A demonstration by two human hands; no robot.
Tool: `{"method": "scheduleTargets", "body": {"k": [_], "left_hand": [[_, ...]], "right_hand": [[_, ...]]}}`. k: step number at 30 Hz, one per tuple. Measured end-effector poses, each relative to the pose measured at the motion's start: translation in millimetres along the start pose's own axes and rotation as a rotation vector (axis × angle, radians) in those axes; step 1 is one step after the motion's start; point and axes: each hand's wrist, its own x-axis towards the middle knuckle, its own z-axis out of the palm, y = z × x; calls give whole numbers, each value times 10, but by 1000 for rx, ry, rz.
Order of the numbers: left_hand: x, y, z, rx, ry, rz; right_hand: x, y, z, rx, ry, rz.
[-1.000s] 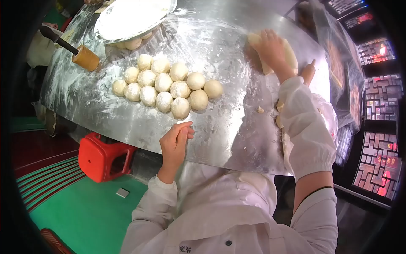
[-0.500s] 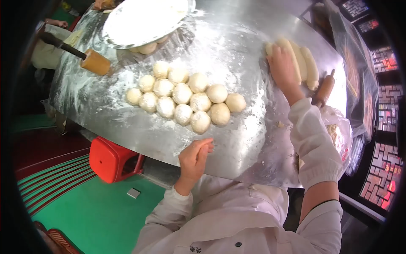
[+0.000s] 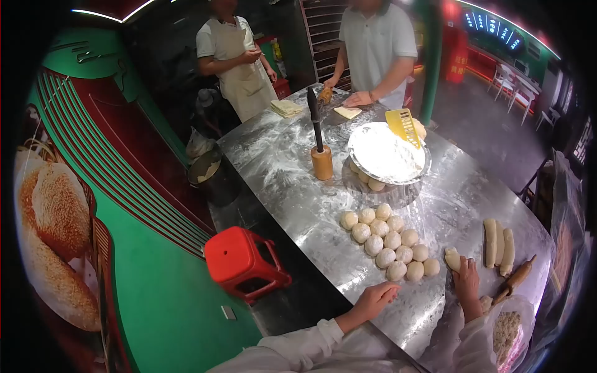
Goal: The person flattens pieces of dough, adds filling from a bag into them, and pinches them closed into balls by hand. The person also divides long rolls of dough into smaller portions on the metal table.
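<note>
My right hand (image 3: 466, 283) has its fingers closed over one end of a pale dough roll (image 3: 453, 258) on the steel table. Beyond it lie several more dough rolls (image 3: 499, 245), side by side. My left hand (image 3: 377, 299) hovers at the table's near edge, fingers curled together, with nothing visible in it. Just past the left hand sits a cluster of floured dough balls (image 3: 392, 240), apart from the fingers.
A flour-filled basin (image 3: 359, 163) with a yellow slotted scraper (image 3: 404, 127) rests over more dough balls. A wooden mallet-like roller (image 3: 322, 163) stands upright; a rolling pin (image 3: 515, 280) lies right. Two co-workers (image 3: 378, 53) stand opposite. A red stool (image 3: 239, 261) is left.
My view has swung up and left, bringing the co-workers into sight. The right hand has drawn one dough roll away from the others toward the dough balls.
</note>
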Motion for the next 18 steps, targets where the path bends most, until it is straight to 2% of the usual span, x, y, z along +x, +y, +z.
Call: {"method": "scheduleTargets", "body": {"k": [3, 8, 10, 14, 16, 17, 18], "left_hand": [[15, -14, 18, 31, -6, 30], [62, 167, -94, -24, 30, -37], [118, 147, -173, 8, 44, -38], [172, -2, -221, 3, 56, -75], [173, 59, -238, 23, 53, -96], [171, 90, -242, 37, 46, -114], [171, 79, -245, 28, 39, -110]], "right_hand": [[-242, -148, -181, -88, -52, -3], [-132, -35, -160, 51, -55, 142], [103, -45, -209, 163, 91, 25], [843, -300, -347, 311, 125, -82], [1187, -316, -184, 474, 10, -122], [1282, -349, -78, 481, 8, -122], [1362, -417, 44, 377, 77, -247]]}}
